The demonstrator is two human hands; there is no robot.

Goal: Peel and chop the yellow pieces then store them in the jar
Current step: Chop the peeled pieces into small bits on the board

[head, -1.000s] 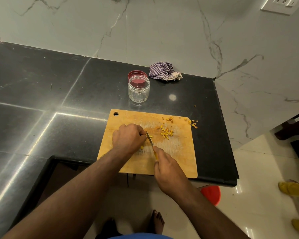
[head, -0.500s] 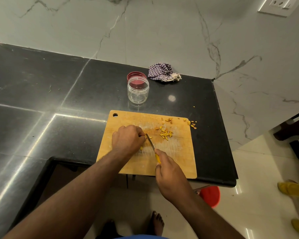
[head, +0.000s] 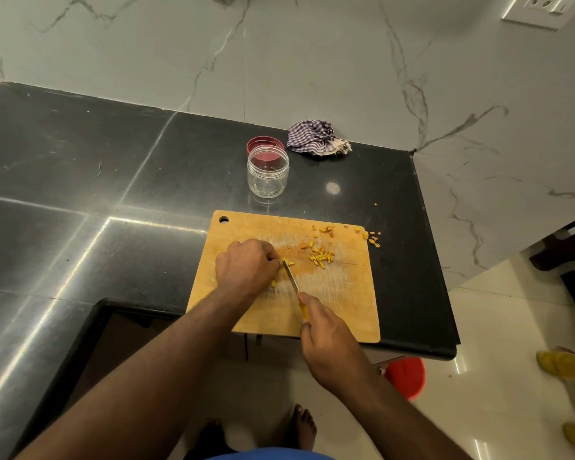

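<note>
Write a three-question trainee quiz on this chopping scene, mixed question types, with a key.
1. True or false: the jar already holds chopped yellow pieces.
2. Which hand holds the knife? A) left hand B) right hand
3. Fill in: the red lid lies directly behind the ____.

Key:
1. False; the jar looks empty, and the pieces lie on the cutting board.
2. B
3. jar

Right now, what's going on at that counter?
A person is chopping yellow pieces on a wooden cutting board. The right hand grips a yellow-handled knife, while the left hand holds a yellow piece at the blade. A pile of chopped bits lies beyond. The open jar stands empty behind the board, its red lid beside it.
</note>
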